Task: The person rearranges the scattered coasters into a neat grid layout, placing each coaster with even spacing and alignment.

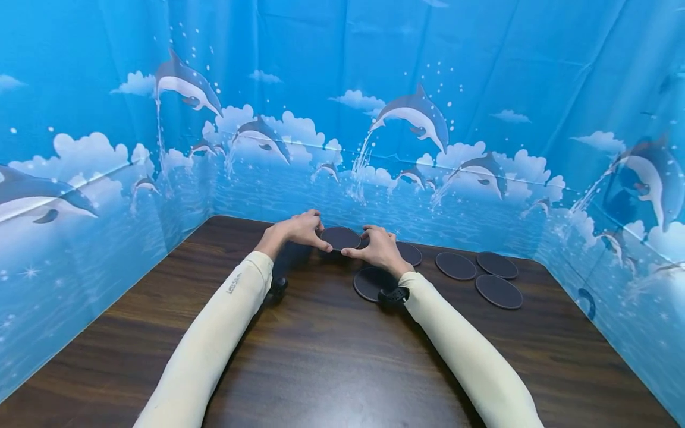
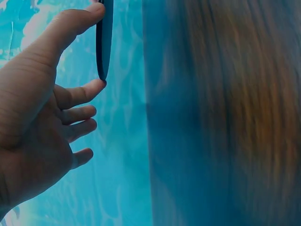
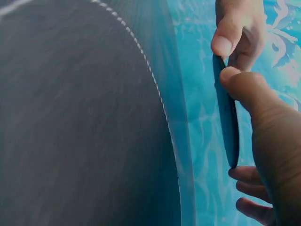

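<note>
A dark round coaster [image 1: 341,238] is held up near the back edge of the table, between the two hands. On its left side, the left hand [image 1: 302,230] pinches the rim with thumb and a fingertip; the other fingers are spread in the left wrist view. The right hand [image 1: 379,248] grips the opposite rim the same way. Seen edge-on in the right wrist view, the coaster [image 3: 226,113] is thin and above the table. Another coaster [image 1: 366,284] lies under the right wrist, its pale stitched edge large in the right wrist view.
One coaster [image 1: 411,254] lies just behind the right hand, partly hidden by it. Farther right are three more coasters, one [image 1: 456,266] apart from an adjacent pair. A blue dolphin-print curtain [image 1: 332,148] borders the brown wood-grain table [image 1: 321,356] at the back and sides.
</note>
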Action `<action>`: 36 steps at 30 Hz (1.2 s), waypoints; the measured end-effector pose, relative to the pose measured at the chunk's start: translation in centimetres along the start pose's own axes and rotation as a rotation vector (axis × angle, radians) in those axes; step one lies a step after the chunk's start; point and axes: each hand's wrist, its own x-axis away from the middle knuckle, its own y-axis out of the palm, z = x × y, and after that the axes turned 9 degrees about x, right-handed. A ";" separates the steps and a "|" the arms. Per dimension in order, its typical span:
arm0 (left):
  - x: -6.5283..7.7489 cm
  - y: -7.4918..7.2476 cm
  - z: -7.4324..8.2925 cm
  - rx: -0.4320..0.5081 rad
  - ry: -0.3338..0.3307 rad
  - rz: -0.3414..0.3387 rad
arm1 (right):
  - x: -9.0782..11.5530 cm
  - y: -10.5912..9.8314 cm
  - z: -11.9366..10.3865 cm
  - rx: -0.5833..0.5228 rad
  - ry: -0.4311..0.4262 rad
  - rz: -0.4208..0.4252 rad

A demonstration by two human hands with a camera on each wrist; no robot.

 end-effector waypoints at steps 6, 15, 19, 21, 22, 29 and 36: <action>-0.1 -0.1 2.3 -0.049 0.049 0.014 | 1.1 -1.0 1.1 0.012 -0.003 0.039; -0.7 1.0 4.8 -0.105 0.059 0.027 | 2.7 -2.5 2.4 0.093 -0.023 0.065; -1.1 1.6 5.7 -0.111 0.073 0.027 | 3.6 -3.2 3.2 0.111 -0.021 0.065; -1.3 2.0 6.1 -0.104 0.087 0.032 | 4.0 -3.5 3.6 0.120 -0.015 0.062; -1.3 2.2 6.3 -0.096 0.094 0.036 | 4.2 -3.6 3.8 0.125 -0.011 0.059; -1.3 3.2 8.0 -0.064 0.139 0.067 | 5.9 -4.8 5.0 0.118 0.000 0.058; -1.4 4.7 11.1 -0.057 0.145 0.062 | 8.6 -6.3 6.6 0.157 -0.001 0.054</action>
